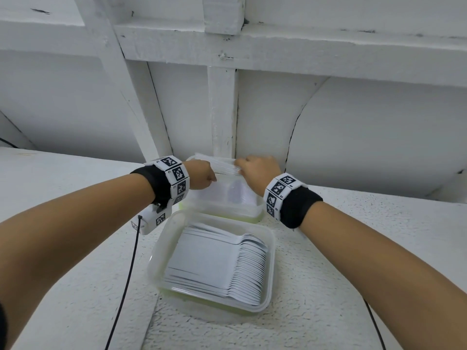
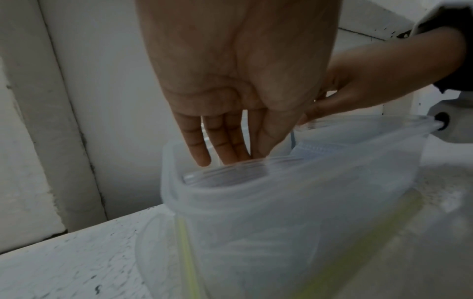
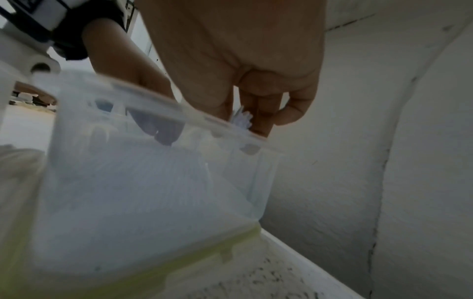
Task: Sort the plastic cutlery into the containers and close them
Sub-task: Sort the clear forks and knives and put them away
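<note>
Two clear plastic containers stand on a white counter. The near container (image 1: 161, 248) holds a neat stack of white plastic spoons (image 1: 219, 261). Over the far container (image 1: 252, 213) (image 2: 230, 174) (image 3: 179, 109) both hands meet at a bundle of white forks (image 1: 217, 164) (image 3: 242, 119). My right hand (image 1: 257, 170) (image 3: 256, 113) curls its fingers round the tine end. My left hand (image 1: 202, 174) (image 2: 225, 141) reaches down inside the rim with straight fingers beside the handle ends (image 2: 314, 149). Whether it grips them is hidden.
A white panelled wall (image 1: 353, 135) rises directly behind the far container. A black cable (image 1: 126, 286) hangs from the left wrist across the counter, another cable (image 1: 374, 322) runs at the right. The counter (image 1: 328, 274) is textured white.
</note>
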Motion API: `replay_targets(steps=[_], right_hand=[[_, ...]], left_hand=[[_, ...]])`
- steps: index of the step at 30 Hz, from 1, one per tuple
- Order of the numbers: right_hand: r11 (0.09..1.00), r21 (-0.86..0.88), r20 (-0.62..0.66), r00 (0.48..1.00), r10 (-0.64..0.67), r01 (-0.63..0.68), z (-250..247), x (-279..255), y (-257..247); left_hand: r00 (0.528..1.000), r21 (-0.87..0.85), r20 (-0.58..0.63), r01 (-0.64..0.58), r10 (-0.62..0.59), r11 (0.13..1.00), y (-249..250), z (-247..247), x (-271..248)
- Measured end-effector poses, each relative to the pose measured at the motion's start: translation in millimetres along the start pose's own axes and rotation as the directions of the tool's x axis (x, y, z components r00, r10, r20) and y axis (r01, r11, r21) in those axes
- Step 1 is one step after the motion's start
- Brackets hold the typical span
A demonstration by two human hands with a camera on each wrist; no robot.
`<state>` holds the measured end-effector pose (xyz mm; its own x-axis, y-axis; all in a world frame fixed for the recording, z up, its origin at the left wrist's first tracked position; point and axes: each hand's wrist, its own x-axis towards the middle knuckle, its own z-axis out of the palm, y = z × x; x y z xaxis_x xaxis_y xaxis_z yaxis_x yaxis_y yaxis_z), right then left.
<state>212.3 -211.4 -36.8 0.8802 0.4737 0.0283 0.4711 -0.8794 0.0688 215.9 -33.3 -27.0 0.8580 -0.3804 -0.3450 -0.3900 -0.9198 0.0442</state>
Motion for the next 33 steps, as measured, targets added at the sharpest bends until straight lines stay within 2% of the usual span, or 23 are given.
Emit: replay_targets(steps=[6,13,17,19,23,28,33], right_hand=[[0.991,0.130,0.130,0.990,-0.060,0.043,2,6,0],[0.950,0.303,0.261,0.965,-0.004,-0.077,1,17,4],[0.933,0.328,0.313,0.949,0.039,-0.147,-2,25,1],[0.927,0.338,0.335,0.941,0.044,-0.164,-5,28,0],[0.912,0.368,0.362,0.932,0.036,-0.178,-12,28,0],[0.918,0.365,0.386,0.923,0.000,-0.153,-16,22,0],[0.926,0.333,0.354,0.934,0.049,-0.175,-13,18,1]], left_hand=[[1.000,-0.019,0.004,-0.010,0.011,1.000,-3,2,-1],[0.999,-0.080,-0.034,0.034,-0.037,0.996,-4,-2,-3],[0.983,-0.151,-0.165,0.051,-0.076,0.987,-8,-4,-2],[0.984,-0.130,-0.156,0.071,-0.091,0.989,-8,-2,0],[0.991,-0.098,-0.067,0.105,-0.112,0.990,-8,2,4],[0.990,-0.094,-0.091,0.097,-0.106,0.991,-12,1,8],[0.987,-0.078,-0.112,0.108,-0.116,0.991,-9,0,11]])
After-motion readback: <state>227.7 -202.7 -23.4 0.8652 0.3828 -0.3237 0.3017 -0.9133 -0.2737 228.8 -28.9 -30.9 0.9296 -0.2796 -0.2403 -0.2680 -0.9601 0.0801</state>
